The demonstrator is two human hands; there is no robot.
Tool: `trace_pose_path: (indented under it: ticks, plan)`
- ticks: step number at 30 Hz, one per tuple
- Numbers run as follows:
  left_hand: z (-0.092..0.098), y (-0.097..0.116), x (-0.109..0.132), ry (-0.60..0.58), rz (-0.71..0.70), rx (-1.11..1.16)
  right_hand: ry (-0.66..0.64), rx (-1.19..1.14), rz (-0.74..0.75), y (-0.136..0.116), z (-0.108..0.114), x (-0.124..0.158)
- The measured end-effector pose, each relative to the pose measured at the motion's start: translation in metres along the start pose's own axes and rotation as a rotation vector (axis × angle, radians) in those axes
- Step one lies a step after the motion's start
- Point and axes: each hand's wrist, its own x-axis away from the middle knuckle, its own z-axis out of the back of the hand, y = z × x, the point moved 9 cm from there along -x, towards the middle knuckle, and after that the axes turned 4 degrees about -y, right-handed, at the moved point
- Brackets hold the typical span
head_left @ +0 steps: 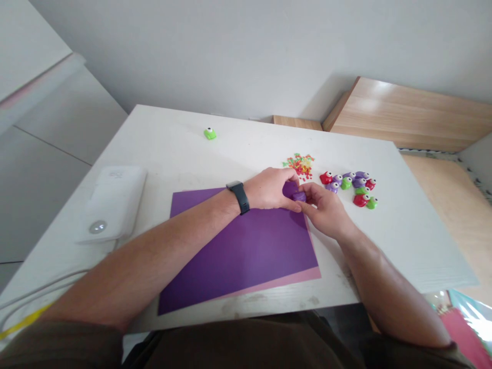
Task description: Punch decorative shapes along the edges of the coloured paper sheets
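A small purple craft punch (299,197) sits at the upper right corner of a large purple paper sheet (246,246). My right hand (325,207) grips it from the right, thumb and fingers closed around its side. My left hand (271,188), with a black watch on the wrist, curls over the same corner of the sheet. Its thumb and forefinger close on the paper beside the punch, and the thumb tip comes near my right thumb. A pink sheet (284,279) lies beneath the purple one, showing along the right and lower edges.
Tiny punched paper bits (300,165) lie beyond my hands. To the right, several red, green and purple punches (346,183) cluster. A lone green punch (209,134) sits at the back. A white device (115,202) stands on the left, with cables (46,287) near it.
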Motion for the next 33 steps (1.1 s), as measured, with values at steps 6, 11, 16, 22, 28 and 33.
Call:
trace_pose_path:
  ticks: [6,11,16,22,28,33]
  plan:
    - [-0.002,-0.0036,-0.0002,0.007,0.022,0.009,0.001,0.002,0.0,-0.0015,-0.0007,-0.0005]
    - [-0.0043,-0.001,-0.0004,-0.029,-0.01,-0.035,-0.001,0.013,0.012,-0.0033,-0.0018,-0.0016]
    - [-0.0041,-0.0004,-0.0003,-0.03,-0.011,-0.061,-0.001,0.062,0.009,-0.0039,-0.0022,-0.0012]
    - [-0.0047,0.0007,0.0004,-0.016,-0.026,-0.071,-0.004,0.098,0.011,-0.0052,-0.0024,-0.0015]
    - [-0.0043,-0.0015,-0.0009,-0.016,-0.013,-0.07,0.019,0.117,0.018,-0.007,-0.0023,-0.0006]
    - [-0.0027,-0.0038,-0.0018,-0.018,0.004,-0.028,-0.002,0.069,0.025,-0.0084,-0.0019,0.0002]
